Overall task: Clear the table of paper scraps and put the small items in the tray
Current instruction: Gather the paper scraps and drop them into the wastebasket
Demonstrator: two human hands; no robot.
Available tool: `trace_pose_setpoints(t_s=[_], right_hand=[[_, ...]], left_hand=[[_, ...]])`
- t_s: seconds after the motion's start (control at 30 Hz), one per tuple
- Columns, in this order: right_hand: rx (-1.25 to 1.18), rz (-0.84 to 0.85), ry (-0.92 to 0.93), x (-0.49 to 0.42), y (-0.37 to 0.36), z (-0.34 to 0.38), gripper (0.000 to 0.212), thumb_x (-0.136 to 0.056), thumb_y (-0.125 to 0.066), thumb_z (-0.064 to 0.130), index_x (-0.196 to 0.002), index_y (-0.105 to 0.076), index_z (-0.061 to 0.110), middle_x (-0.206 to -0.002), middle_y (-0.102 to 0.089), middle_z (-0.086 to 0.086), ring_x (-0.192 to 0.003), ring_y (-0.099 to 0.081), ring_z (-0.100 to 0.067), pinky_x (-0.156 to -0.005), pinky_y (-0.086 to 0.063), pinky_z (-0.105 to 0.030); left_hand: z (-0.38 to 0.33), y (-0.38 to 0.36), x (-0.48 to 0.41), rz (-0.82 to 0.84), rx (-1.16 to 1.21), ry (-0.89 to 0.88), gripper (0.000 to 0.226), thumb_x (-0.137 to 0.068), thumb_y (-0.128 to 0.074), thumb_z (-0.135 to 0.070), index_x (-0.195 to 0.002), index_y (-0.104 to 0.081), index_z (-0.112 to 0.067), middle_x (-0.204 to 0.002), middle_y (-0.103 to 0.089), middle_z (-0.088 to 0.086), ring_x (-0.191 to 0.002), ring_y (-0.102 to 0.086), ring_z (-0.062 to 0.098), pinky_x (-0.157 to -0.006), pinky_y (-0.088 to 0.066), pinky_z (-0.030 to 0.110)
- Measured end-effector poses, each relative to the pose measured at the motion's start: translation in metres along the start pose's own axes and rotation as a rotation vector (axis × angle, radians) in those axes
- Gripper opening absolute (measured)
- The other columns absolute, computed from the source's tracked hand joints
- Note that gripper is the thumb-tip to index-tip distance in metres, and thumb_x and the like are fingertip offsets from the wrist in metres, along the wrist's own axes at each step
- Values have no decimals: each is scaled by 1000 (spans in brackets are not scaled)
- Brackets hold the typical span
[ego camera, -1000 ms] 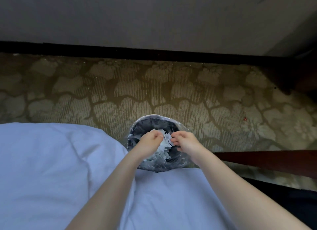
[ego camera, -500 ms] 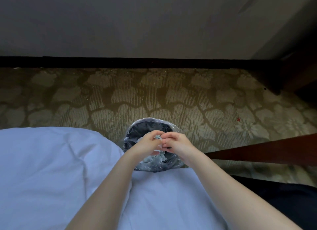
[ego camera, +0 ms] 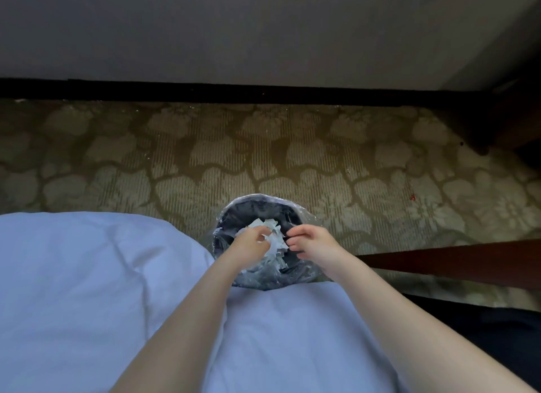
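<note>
The left hand and right hand hover over the lined bin. The paper scraps bunch between them, nearer the left, which pinches them with curled fingers. I cannot tell whether the right hand's curled fingers hold any.

This is a bedroom, likely a hotel room. Below and left of the fingers spreads a creased white duvet. Beyond the fingers an olive carpet with a pale floral pattern runs to a dark skirting board under a plain grey wall. Beneath them stands a small round black bin lined with clear plastic. To their right is a dark reddish wooden furniture edge.
</note>
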State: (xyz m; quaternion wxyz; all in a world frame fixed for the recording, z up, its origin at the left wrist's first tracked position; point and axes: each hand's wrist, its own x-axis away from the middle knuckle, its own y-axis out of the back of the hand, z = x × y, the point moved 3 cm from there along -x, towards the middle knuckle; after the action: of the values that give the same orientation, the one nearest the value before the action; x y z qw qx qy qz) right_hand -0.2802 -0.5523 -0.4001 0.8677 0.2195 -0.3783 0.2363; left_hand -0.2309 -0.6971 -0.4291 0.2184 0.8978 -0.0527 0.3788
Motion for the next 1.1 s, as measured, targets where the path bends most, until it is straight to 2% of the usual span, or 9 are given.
trace_pose_setpoints(t_s=[0.13,0.3,0.4,0.47,0.57,0.77,0.97,1.1], right_hand=[[11,-12,32,14,17,0,18,-92,-47,1,-97,-60,12,-97,-64,-9,-90,-59,-18,-80,-50,-28],[140,-27,97,44,46,6,17,-91,-52,7,-88,-61,21,-92,-65,-8,-81,-58,-17,-73,-48,-29],[268,-28,150,70,59,16,21,-92,-49,11,-85,-59,28,-95,-67,-9,-84,-58,-22,-78,-50,-37],[348,-33,198,91,67,26,17,-93,-48,14,-94,-61,26,-98,-66,-6,-89,-61,-21,-84,-51,-39],[478,-56,277,126,81,42,20,-94,-49,19,-110,-60,19,-101,-65,-3,-96,-62,-20,-85,-51,-34],[684,-167,443,213,113,68,27,-95,-50,23,-120,-58,19,-116,-60,1,-107,-56,-16,-87,-44,-26],[778,-305,556,299,142,81,26,-94,-49,22,-119,-58,19,-104,-61,3,-92,-57,-14,-72,-44,-22],[781,-390,636,362,163,81,26,-96,-49,25,-121,-57,21,-101,-59,7,-94,-59,-12,-76,-47,-21]], left_hand=[[-12,4,12,-47,-23,-45,34,-96,-45,-20,-129,-51,-15,-127,-55,4,-107,-53,17,-90,-47,32],[-40,8,42,-43,-67,-124,31,-97,-43,-27,-125,-54,-18,-120,-57,3,-104,-55,18,-78,-50,30],[-63,11,63,-43,-137,-179,31,-97,-42,-30,-124,-54,-19,-120,-58,2,-106,-56,18,-83,-50,33],[-83,12,78,-43,-214,-220,32,-97,-42,-29,-124,-54,-18,-121,-58,2,-107,-55,16,-88,-47,30],[-116,11,102,-27,-332,-288,33,-97,-42,-32,-124,-54,-18,-123,-59,2,-109,-57,18,-92,-48,34],[-191,2,167,43,-614,-446,33,-98,-41,-37,-124,-53,-20,-127,-58,1,-116,-54,17,-100,-43,35],[-251,-6,249,0,-831,-570,33,-98,-39,-39,-124,-53,-26,-126,-58,-3,-111,-55,15,-96,-43,33],[-287,-20,300,-64,-858,-699,31,-98,-39,-39,-123,-54,-28,-124,-59,-6,-109,-55,13,-96,-45,32]])
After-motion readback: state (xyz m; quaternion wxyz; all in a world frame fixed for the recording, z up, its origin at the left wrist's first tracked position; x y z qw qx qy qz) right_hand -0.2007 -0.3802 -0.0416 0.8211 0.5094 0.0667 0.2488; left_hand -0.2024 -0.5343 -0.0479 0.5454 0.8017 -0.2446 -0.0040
